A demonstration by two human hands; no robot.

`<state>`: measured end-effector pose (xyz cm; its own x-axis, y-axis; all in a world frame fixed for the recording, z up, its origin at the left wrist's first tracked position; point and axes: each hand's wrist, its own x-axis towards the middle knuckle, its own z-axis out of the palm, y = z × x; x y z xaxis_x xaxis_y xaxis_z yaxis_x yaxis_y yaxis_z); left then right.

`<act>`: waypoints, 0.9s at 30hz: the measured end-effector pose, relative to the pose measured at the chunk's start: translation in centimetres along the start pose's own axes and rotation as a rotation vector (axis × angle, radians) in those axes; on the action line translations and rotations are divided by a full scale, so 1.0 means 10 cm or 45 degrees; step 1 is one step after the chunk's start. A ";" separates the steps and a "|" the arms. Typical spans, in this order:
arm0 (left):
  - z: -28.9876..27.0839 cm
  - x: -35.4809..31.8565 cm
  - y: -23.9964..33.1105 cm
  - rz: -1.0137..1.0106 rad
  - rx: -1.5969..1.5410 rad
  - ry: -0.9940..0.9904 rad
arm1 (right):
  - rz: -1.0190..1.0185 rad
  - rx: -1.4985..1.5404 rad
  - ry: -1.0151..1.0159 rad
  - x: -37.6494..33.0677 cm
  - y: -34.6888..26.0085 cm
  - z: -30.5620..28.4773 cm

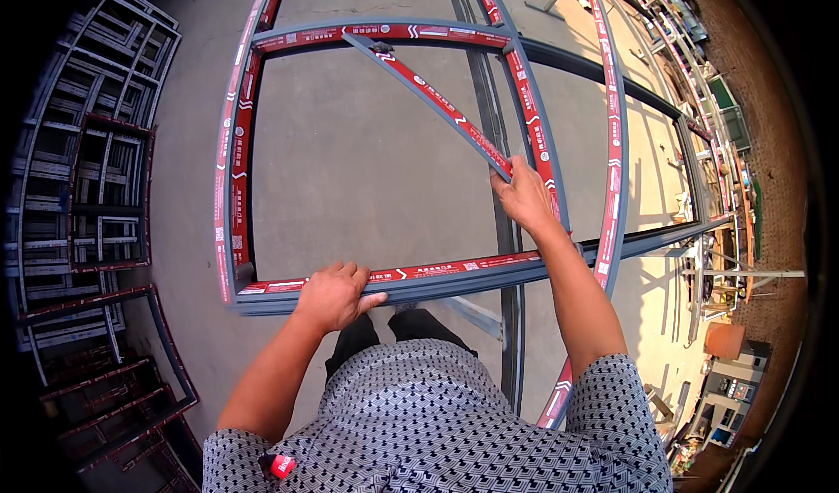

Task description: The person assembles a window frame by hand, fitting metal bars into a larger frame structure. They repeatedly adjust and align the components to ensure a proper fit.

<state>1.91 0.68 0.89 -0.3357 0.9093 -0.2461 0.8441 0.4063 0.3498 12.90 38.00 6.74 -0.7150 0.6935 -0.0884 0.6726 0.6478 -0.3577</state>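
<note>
A large grey metal window frame (454,269) with red protective film spans the middle of the view. My left hand (335,297) grips its near rail, with the fingers over the top and the thumb along the edge. Inside the opening, a loose profile bar (434,103) with the same red film lies slantwise. Its near end is held by my right hand (526,199), close to the frame's right side. The bar's far end meets the crossbar (384,32) at the upper left. A small dark piece (382,48) sits on the bar near that end.
More red-filmed frame members (612,135) run along the right. Racks of stacked metal frames (105,170) stand at the left. Stands, tools and a grey machine (732,392) line the right side, near an orange-brown container (724,340). Grey concrete floor (350,152) shows through the frame.
</note>
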 end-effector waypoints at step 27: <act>0.03 0.00 -0.03 -0.021 -0.056 -0.055 | -0.438 -0.366 0.647 1.68 0.92 0.54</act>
<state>1.77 0.52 0.53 -0.3298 0.8981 -0.2909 0.8191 0.4254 0.3849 6.02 53.93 -3.09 -0.7661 0.4493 0.4596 0.4970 0.8676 -0.0198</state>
